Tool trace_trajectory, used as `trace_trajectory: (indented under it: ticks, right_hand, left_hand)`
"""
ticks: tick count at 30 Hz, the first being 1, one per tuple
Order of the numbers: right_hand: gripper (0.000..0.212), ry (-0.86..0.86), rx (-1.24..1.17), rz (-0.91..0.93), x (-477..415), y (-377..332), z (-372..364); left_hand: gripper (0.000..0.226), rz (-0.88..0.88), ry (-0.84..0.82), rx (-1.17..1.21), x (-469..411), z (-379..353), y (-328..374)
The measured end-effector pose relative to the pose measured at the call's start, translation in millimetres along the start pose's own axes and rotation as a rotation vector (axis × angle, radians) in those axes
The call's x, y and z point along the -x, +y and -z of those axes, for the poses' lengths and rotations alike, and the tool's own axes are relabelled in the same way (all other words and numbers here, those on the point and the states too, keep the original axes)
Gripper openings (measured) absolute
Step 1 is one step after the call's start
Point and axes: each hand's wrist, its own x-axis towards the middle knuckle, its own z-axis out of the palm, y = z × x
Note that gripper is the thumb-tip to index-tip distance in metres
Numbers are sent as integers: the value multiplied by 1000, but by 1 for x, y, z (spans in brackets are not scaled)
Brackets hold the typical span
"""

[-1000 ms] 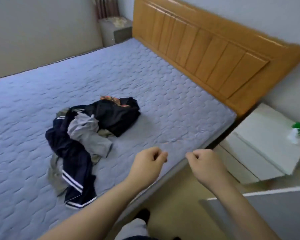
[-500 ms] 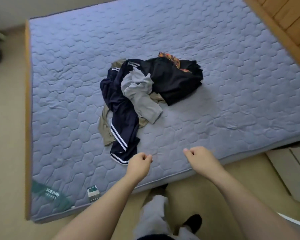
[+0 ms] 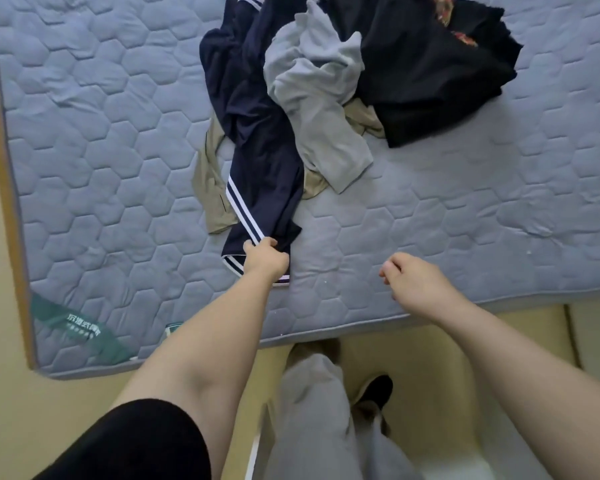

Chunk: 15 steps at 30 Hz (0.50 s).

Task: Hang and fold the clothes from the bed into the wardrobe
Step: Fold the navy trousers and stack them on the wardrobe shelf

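- Your left hand point(image 3: 265, 259) no longer hovers empty at the near edge of the mattress point(image 3: 84, 133). It now reaches in, and its fingers curl round the white-striped hem of the navy garment point(image 3: 260, 140), the end of the pile nearest you.
- Your right hand point(image 3: 420, 282) stays out of it, loosely curled and holding nothing. It hangs over bare quilting just inside the near edge, apart from the hem on its right.
- The pile lies as it did a moment ago, about the middle of the mattress. The navy garment runs toward you and the grey garment point(image 3: 323, 109) drapes over its upper part. The black garment point(image 3: 430, 71) sits toward the right edge, and the khaki garment point(image 3: 210, 181) shows from underneath.
- You lean in closer than before, so the far edge is out of view.
- This looks like the first item being picked; nothing appears hung or folded yet.
- With the grey garment lying across the navy one, a straight pull may drag it along. Your free hand is well placed to steady the pile.
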Motion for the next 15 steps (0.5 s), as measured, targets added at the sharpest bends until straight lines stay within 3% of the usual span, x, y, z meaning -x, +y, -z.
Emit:
trace_trajectory:
  ticks: [6, 9, 10, 14, 15]
  right_hand:
    - [28, -73, 61, -19, -28, 2, -15]
    - [28, -99, 78, -22, -31, -1, -19]
    - [29, -105, 80, -27, -31, -2, -19]
    - [32, -126, 77, -21, -19, -11, -16]
    - [33, -127, 80, -4, -14, -17, -13]
  left_hand:
    - [55, 87, -94, 267, -53, -14, -4]
    - [21, 190, -111, 560, -63, -14, -2]
    - [12, 204, -75, 629, -66, -14, -2]
    - [12, 253, 162, 843, -37, 10, 5]
    - [16, 224, 154, 916, -22, 19, 8]
